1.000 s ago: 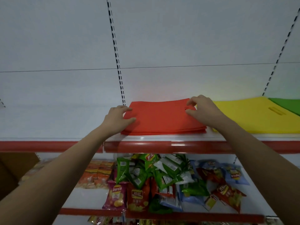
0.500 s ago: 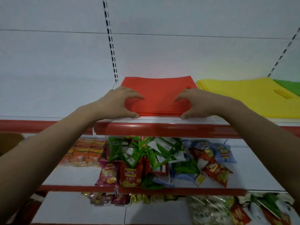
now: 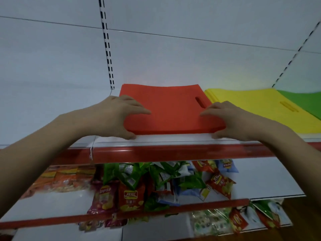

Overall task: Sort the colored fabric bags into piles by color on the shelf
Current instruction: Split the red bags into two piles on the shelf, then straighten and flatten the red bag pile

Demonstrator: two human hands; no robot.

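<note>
Fig.: head view, top shelf (image 3: 173,139) w/ three bag piles. Since approx. 1 s ago both my hands have slid from the far side edges of the red pile (image 3: 166,108) down to its front corners. Left hand (image 3: 111,117) now clamps the front-left corner: fingers curled over the top, thumb under the front edge. Right hand (image 3: 232,119) mirrors it at the front-right corner, fingers bent on top, thumb at the edge. The pile's front edge sits squarer to the shelf lip than before, w/ its handle slot (image 3: 199,102) showing near the right side. Yellow pile (image 3: 257,108) lies just beside it to the right; green pile (image 3: 302,100) beyond that, partly out of frame. Reading: red stack being squared up, so sorting looks near done; I see no loose bags. Snack packets (image 3: 139,185) fill the shelf below.
</note>
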